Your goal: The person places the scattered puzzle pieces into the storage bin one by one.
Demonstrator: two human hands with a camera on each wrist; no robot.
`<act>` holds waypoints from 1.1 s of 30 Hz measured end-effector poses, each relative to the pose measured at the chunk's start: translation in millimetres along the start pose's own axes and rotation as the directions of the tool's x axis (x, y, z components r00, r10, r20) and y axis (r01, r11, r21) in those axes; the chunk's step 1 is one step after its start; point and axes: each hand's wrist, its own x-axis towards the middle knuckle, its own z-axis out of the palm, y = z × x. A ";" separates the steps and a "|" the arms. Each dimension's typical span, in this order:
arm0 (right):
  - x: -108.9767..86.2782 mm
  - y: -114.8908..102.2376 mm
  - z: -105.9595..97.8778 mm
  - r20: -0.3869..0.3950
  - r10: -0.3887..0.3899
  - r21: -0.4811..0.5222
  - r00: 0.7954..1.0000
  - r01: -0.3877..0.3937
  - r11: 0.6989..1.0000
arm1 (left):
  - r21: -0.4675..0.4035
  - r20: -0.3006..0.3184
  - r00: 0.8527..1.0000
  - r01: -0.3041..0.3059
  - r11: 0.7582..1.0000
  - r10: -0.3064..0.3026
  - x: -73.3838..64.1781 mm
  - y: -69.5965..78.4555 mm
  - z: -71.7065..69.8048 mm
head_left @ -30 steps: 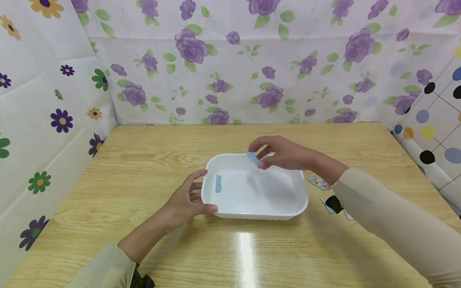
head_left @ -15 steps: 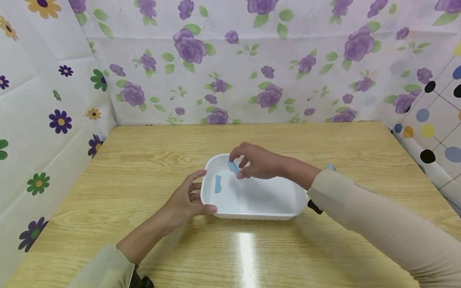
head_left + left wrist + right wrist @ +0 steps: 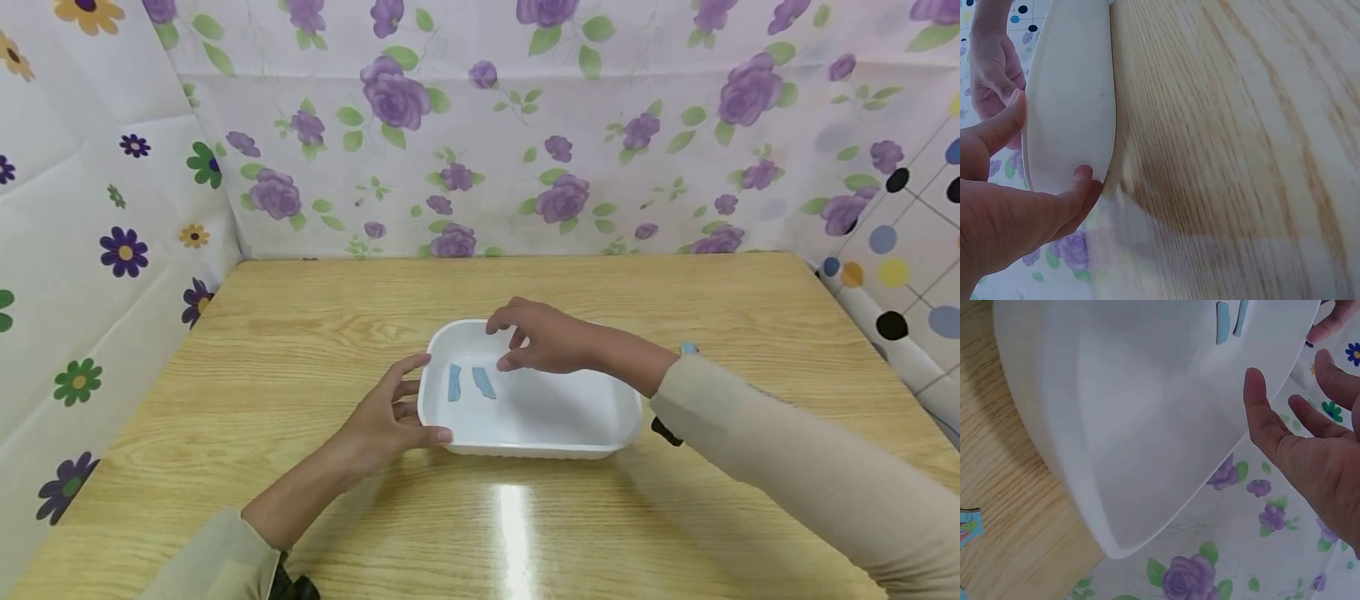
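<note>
Now the white tray (image 3: 555, 427) is gripped by the left hand (image 3: 388, 418), nothing is held by the relaxed right hand (image 3: 546, 337), and the slanted blue piece (image 3: 483, 382) is freshly released inside beside the straight strip (image 3: 454, 383), so two are placed

The right sleeve (image 3: 787, 442) partly hides a blue scrap (image 3: 687, 348) (its print too small to read); the right wrist view's top edge crops the white tray (image 3: 1147, 425).

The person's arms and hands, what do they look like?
The left sleeve and the right sleeve are long and pale beige. A small black thing shows by the left one and another by the right. The left hand and right hand wear no gloves.
</note>
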 end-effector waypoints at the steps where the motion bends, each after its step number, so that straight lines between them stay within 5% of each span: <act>1: -1.8 1.7 -1.1 -0.003 0.002 0.005 1.000 -0.002 1.000 | -0.001 0.001 1.000 0.002 1.000 -0.002 -0.2 -0.1 0.0; 9: -19.8 17.6 -26.4 -0.070 0.021 0.084 0.997 -0.015 0.996 | -0.004 0.013 1.000 0.002 1.000 -0.002 -0.8 -0.6 -0.7; 16: -44.2 45.2 -54.0 -0.138 0.061 0.051 0.989 -0.054 0.997 | -0.005 0.010 1.000 0.002 1.000 -0.001 -0.2 0.2 -0.6; 26: -67.8 63.1 -67.2 -0.176 0.099 0.036 0.979 -0.094 0.995 | 0.003 0.007 1.000 0.004 1.000 -0.004 -0.5 0.4 -0.6; 33: -88.5 84.3 -74.4 -0.228 0.189 0.026 0.955 -0.188 0.982 | 0.004 0.011 1.000 0.001 1.000 -0.001 -1.3 2.5 -0.1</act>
